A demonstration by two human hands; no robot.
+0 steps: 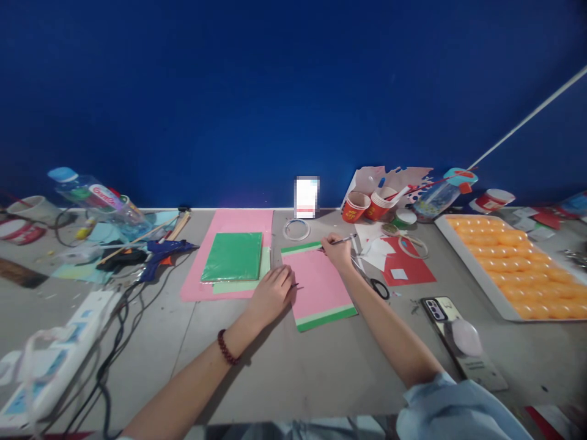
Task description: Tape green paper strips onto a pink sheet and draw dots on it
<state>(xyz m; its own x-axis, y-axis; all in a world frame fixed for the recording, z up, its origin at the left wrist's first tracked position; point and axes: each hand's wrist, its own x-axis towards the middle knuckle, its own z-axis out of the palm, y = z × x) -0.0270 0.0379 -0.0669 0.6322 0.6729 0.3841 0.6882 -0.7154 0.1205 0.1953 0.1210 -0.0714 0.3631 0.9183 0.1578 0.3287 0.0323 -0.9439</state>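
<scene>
A pink sheet (316, 281) with green strips along its top and bottom edges lies before me. My right hand (337, 249) is closed round a pen (345, 239), at the sheet's upper right, by the top green strip. At the left edge of the sheet rests my left hand (274, 289), its fingers bent together. From its fingers pokes a short, thin dark piece (295, 285) that looks like a pen cap. To the left, a green packet of paper (233, 256) sits on a larger pink sheet (192, 284). Black-handled scissors (380, 288) lie beside my right forearm, partly hidden.
Left are a blue glue gun (162, 253), a power strip (68, 354) and a bottle (101, 195). Behind stand a bright phone-like screen (306, 197) and red paper cups (355, 206). Right are red paper (410, 266), a phone (463, 342) and a tray of orange balls (452, 244).
</scene>
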